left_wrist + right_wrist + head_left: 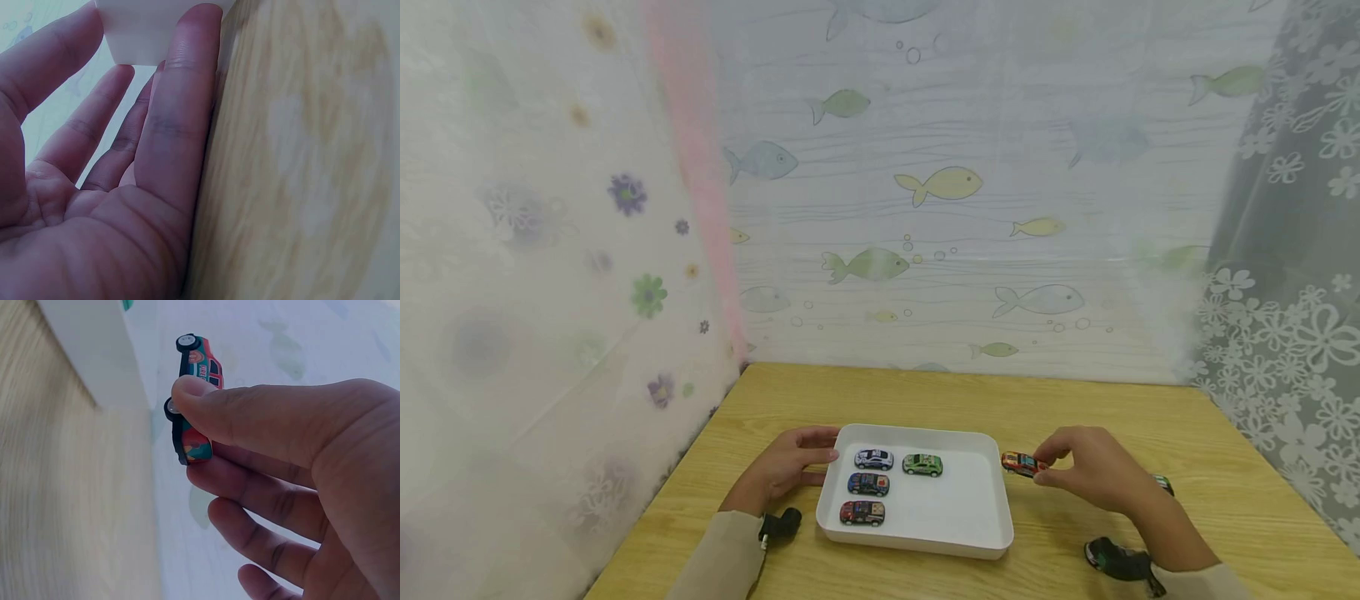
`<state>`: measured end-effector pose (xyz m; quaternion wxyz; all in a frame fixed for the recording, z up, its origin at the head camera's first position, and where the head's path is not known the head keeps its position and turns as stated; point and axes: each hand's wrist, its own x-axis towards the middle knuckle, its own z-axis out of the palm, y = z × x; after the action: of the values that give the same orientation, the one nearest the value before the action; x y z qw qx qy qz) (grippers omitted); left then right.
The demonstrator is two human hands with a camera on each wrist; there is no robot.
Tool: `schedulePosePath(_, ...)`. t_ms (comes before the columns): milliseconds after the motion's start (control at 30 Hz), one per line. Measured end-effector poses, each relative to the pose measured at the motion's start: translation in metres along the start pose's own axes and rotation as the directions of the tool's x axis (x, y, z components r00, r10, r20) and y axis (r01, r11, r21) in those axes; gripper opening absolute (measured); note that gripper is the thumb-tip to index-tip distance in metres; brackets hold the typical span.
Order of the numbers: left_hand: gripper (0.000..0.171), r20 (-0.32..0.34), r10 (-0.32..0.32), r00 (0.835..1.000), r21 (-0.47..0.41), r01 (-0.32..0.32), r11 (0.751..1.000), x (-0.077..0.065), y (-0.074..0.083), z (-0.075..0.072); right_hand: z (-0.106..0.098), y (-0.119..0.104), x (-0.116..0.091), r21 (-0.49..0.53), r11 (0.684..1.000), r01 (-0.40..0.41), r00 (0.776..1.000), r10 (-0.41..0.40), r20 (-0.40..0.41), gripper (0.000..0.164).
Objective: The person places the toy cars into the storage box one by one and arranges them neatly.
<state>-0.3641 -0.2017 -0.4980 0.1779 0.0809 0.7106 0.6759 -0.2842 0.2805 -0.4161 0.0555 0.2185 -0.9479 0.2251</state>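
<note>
My right hand [1092, 468] pinched a toy car [1019, 463]; my left hand [785, 467], fingers spread, touched the white tray [951, 512] at left.

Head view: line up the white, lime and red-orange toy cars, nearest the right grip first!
1. Red-orange toy car: in the right grip.
2. Lime toy car: white tray, back middle.
3. White toy car: tray's back left.

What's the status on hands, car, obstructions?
Right hand pinching multicolored toy car at right edge of tray. Left hand touching tray's left side. Four other cars inside. Nothing seen between held car and tray.
</note>
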Motion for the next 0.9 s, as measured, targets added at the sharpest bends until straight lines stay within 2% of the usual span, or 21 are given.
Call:
schedulePosePath(533, 0.058, -0.004, -0.003, 1.000, -0.006, 0.003, 1.000, 0.001, -0.001, 0.000, 0.006, -0.030, 0.031, 0.001, 0.997, 0.073, 0.997, -0.073, -0.041, 0.015)
schedulePosePath(900, 0.058, 0.002, -0.004, 1.000, -0.005, 0.004, 1.000, -0.001, 0.001, 0.000, 0.017, -0.045, 0.046, 0.044, 0.995, 0.087, 0.996, -0.085, -0.034, 0.015)
